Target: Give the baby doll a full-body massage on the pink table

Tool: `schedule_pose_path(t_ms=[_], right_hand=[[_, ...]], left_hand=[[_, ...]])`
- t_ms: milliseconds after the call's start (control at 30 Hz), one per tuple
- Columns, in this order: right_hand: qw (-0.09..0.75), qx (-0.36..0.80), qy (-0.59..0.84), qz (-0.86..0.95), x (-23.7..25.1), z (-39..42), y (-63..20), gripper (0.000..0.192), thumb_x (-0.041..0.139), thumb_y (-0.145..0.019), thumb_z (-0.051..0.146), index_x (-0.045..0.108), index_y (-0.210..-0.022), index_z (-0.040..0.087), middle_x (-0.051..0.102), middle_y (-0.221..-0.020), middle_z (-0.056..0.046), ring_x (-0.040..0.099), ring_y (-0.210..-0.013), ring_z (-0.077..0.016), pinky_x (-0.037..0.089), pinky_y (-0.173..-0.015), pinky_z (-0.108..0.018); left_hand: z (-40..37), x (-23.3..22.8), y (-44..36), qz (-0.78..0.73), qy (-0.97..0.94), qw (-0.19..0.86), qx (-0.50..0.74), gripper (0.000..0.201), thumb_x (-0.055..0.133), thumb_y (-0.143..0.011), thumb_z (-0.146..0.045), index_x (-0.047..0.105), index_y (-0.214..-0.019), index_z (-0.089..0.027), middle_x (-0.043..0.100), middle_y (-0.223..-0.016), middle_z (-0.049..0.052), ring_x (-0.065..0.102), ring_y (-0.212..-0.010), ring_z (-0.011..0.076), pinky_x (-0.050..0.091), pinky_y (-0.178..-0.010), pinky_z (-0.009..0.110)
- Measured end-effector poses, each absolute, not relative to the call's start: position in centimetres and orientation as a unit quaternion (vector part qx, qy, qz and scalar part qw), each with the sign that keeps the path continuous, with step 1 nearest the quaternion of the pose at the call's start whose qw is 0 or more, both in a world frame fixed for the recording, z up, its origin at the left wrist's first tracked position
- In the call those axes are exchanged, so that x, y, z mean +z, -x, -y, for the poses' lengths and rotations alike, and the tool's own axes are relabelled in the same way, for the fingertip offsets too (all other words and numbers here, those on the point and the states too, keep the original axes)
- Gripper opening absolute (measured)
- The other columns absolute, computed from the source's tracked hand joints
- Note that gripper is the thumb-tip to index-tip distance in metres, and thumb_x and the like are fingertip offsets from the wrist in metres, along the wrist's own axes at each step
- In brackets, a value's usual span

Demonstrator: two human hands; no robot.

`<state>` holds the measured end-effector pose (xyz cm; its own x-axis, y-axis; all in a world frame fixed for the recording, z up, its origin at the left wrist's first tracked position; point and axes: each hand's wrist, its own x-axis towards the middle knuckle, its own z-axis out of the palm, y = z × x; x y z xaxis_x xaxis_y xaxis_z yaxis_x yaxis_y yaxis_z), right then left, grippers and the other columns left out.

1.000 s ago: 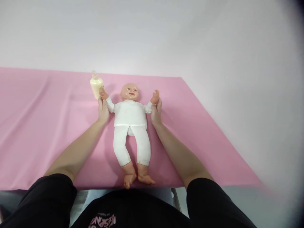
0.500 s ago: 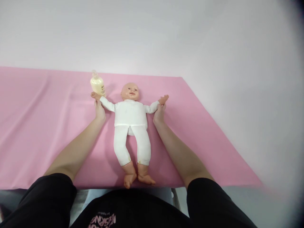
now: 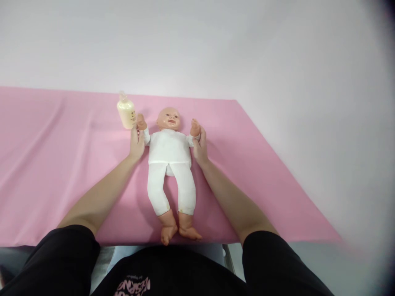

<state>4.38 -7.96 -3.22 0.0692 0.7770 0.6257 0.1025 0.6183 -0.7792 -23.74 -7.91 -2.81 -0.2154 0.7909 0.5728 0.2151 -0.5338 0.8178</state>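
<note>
A baby doll (image 3: 169, 152) in a white suit lies on its back on a pink sheet (image 3: 55, 164), head away from me, bare feet at the near edge. My left hand (image 3: 136, 144) grips the doll's arm on the left side and holds it raised and bent inward. My right hand (image 3: 199, 146) grips the doll's other arm the same way, with the small hand pointing up beside the head. A pale yellow bottle (image 3: 126, 112) stands just beyond my left hand.
The pink sheet covers a table that runs far to the left and ends at the right at a slanted edge. A plain white wall (image 3: 197, 45) rises behind it. My black sleeves fill the bottom of the view.
Half a second ago the doll's arms were spread out to the sides. Both my hands have now brought them inward and up beside its head.
</note>
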Motion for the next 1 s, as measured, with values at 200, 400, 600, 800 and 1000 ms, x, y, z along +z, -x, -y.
schedule_pose_path(t_ms=[200,400,600,800,1000], right_hand=[[0.548,0.185,0.382,0.721,-3.85,7.76,-4.54,0.043,0.054,-0.091,0.030,0.060,-0.133,0.029,0.065,-0.134,-0.007,0.056,-0.128,-0.0272,0.039,-0.119,-0.052],[0.497,0.159,0.388,0.760,-3.48,7.94,-4.29,0.050,0.050,-0.086,0.018,0.064,-0.133,0.029,0.066,-0.129,-0.006,0.056,-0.125,-0.0267,0.040,-0.118,-0.052],[0.495,0.152,0.387,0.763,-3.59,7.92,-4.33,0.055,0.049,-0.084,0.014,0.063,-0.135,0.027,0.065,-0.130,-0.007,0.056,-0.124,-0.0268,0.040,-0.117,-0.052],[0.548,0.186,0.389,0.717,-4.05,7.52,-4.58,0.047,0.054,-0.090,0.028,0.058,-0.137,0.029,0.063,-0.138,-0.008,0.055,-0.130,-0.0268,0.039,-0.120,-0.051],[0.627,0.261,0.367,0.635,-3.56,7.56,-4.62,0.057,0.053,-0.096,0.045,0.041,-0.148,0.025,0.045,-0.159,-0.011,0.041,-0.149,-0.0241,0.031,-0.127,-0.050]], left_hand=[[8.10,-2.90,23.15,-0.439,-0.695,0.167,0.544,0.058,0.055,-0.095,-0.063,0.058,-0.138,-0.024,0.058,-0.138,0.015,0.050,-0.135,0.0315,0.030,-0.122,0.052],[7.80,-3.06,22.86,-0.436,-0.774,0.107,0.446,0.049,0.047,-0.100,-0.048,0.060,-0.139,-0.023,0.060,-0.133,0.014,0.054,-0.127,0.0308,0.036,-0.118,0.052],[7.81,-3.05,22.97,-0.435,-0.775,0.102,0.448,0.048,0.048,-0.100,-0.047,0.060,-0.139,-0.022,0.061,-0.131,0.015,0.055,-0.125,0.0310,0.037,-0.117,0.052],[8.20,-2.75,23.03,-0.434,-0.711,0.166,0.527,0.060,0.055,-0.096,-0.060,0.055,-0.141,-0.021,0.058,-0.141,0.016,0.050,-0.137,0.0319,0.031,-0.122,0.052],[7.70,-3.07,23.59,-0.435,-0.548,0.277,0.659,0.061,0.057,-0.091,-0.069,0.053,-0.135,-0.027,0.058,-0.143,0.012,0.053,-0.138,0.0260,0.037,-0.120,0.042]])
